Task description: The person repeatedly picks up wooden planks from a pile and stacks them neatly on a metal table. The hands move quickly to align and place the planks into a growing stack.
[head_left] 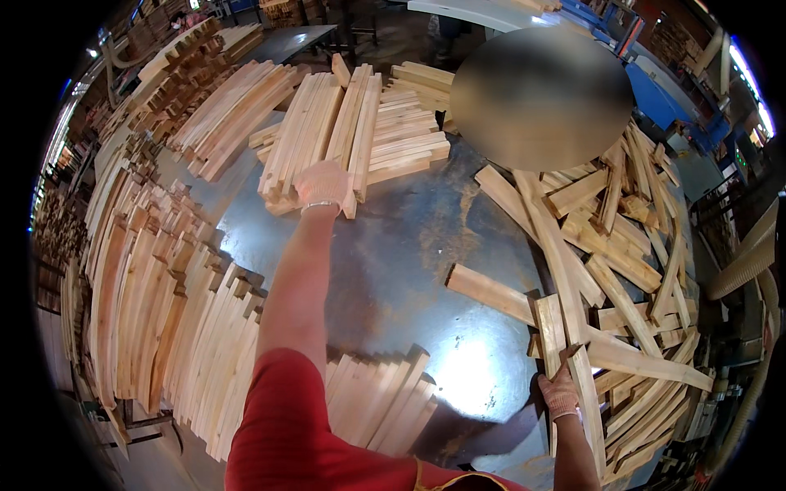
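On the metal table point(393, 274), right hand point(559, 394) grips a board point(586, 413); left hand point(322, 184), grip unclear.

A blurred oval point(542, 98) (upper right) hides everything there — the left hand point(322, 183) covers some wooden strips' point(307, 123) ends.

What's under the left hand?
The left hand is over the near ends of the lengthwise boards, which lie across crosswise boards. Its palm and the wood directly beneath are covered, so I can't tell whether it grips or just rests.
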